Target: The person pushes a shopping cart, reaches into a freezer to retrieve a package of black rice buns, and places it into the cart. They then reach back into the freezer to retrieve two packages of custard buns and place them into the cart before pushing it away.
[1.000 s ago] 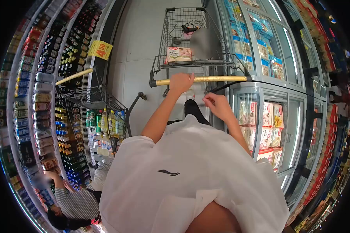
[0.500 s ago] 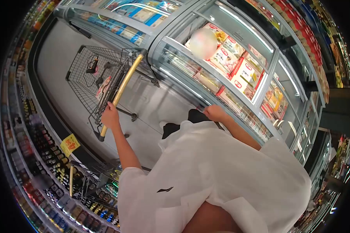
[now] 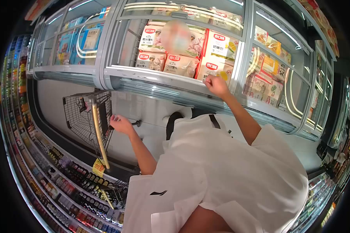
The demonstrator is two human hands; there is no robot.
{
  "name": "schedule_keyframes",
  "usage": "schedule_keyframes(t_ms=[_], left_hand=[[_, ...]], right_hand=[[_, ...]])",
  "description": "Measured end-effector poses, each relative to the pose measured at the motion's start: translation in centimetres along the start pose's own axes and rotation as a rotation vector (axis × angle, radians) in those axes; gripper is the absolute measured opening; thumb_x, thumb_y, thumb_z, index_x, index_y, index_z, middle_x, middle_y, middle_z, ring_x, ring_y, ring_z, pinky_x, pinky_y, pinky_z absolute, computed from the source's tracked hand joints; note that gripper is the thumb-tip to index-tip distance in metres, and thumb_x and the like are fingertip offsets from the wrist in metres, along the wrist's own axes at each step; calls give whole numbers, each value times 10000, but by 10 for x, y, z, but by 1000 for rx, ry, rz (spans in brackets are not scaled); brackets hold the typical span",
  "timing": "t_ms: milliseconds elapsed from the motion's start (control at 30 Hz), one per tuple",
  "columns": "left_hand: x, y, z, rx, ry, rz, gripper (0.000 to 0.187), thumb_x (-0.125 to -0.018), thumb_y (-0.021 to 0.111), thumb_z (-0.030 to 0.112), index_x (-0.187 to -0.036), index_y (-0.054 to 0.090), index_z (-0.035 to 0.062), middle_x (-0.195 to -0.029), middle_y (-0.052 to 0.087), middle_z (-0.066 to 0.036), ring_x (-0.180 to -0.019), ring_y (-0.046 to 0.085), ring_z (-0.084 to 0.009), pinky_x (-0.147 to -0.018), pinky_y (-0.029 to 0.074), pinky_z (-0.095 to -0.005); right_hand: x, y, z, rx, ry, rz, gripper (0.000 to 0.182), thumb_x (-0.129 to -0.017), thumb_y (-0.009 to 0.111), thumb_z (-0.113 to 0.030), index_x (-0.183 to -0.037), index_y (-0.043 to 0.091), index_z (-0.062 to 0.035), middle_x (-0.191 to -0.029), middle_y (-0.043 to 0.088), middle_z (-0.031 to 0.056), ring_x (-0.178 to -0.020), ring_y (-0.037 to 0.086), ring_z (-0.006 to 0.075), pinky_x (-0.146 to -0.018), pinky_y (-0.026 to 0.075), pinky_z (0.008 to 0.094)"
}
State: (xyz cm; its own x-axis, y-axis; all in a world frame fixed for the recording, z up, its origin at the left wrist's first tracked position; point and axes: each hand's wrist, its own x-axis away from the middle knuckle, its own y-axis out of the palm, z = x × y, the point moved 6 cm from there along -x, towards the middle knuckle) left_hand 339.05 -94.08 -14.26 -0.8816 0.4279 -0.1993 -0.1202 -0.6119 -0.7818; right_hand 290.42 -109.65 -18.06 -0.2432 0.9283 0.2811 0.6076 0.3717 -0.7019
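Note:
My left hand (image 3: 121, 124) is off the shopping cart's yellow handle (image 3: 98, 130), a little to its right. Its fingers are loosely bent and apart, with nothing in them. The wire shopping cart (image 3: 78, 112) stands at the left. In front of the chest freezer's rim (image 3: 159, 75) I hold my right hand (image 3: 217, 86) closed in a fist, and nothing shows in it. Behind the glass, close to that hand, lie red-and-white frozen bun packages (image 3: 217, 46). Bags of frozen buns (image 3: 181, 66) lie to their left, and a blurred patch covers part of the stock.
More freezer sections continue right, with yellow-and-red packages (image 3: 270, 66), and left, with blue packages (image 3: 68, 46). Shelves of jars and bottles (image 3: 72, 167) curve along the left. A second cart (image 3: 114, 192) stands behind at lower left, beside a yellow price tag (image 3: 98, 167).
My left hand has let go of the cart handle. The view has turned toward the freezer, which I now face. My right fist has risen to the freezer's front rim.

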Motion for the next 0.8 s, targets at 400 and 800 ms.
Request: schedule_keyframes(t_ms=[400,800], left_hand=[[229,321,269,18,506,-1301,379,-904,623,407,-1067,612,65,-877,710,-129,-809,688,-283,-743,532,-405],[315,514,270,-71,252,-1543,803,-874,599,551,-1367,455,-66,-1286,570,-311,-1233,540,-415,-1030,421,-442]], right_hand=[[-139,-15,192,132,693,471,546,-836,689,-308,-1188,506,69,-1195,538,259,-1111,547,424,-999,438,471],[-168,10,233,10,1113,627,917,-886,566,-515,-1479,210,88,-1510,225,338,-1429,192,487,-1142,153,624]])
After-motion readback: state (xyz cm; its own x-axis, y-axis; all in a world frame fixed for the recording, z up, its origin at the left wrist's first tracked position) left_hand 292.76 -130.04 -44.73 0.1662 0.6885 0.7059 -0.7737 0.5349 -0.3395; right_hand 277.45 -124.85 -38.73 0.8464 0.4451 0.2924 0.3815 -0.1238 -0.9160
